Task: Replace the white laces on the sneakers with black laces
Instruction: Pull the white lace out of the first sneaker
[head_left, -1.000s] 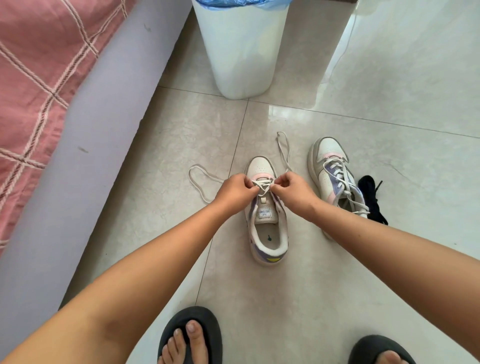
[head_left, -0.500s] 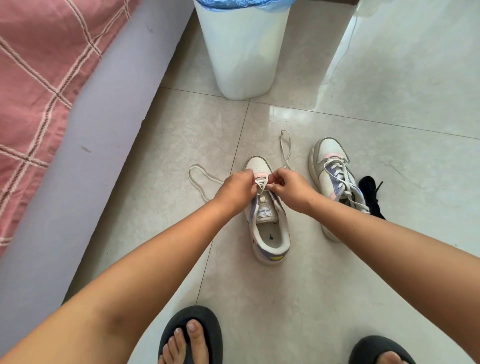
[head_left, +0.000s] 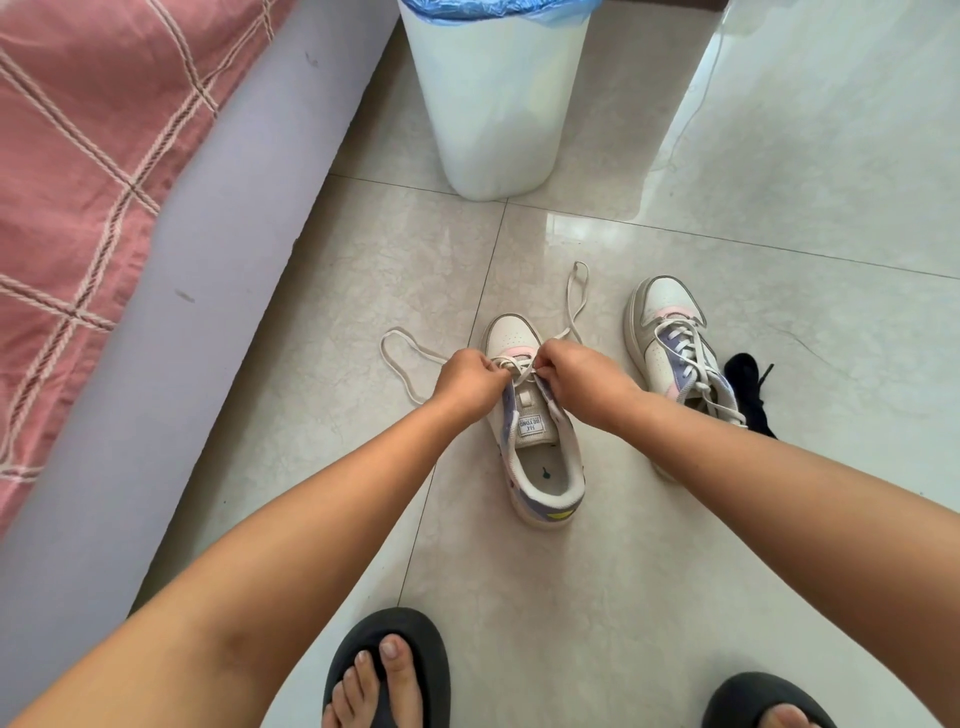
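A white sneaker with lilac and pink trim stands on the floor tiles, toe pointing away from me. Its white lace is mostly pulled out, with loose loops trailing left and toward the bin. My left hand and my right hand meet over the lowest eyelets near the toe, each pinching the white lace. A second sneaker, still laced in white, stands to the right. The black laces lie bunched just beyond it.
A white waste bin with a blue liner stands straight ahead. A bed edge with a pink checked cover runs along the left. My feet in black slippers are at the bottom. A thin white cable lies at upper right.
Both hands have moved up the sneaker toward its toe, working the white lace out of lower eyelets. The tongue and upper eyelets now lie bare.
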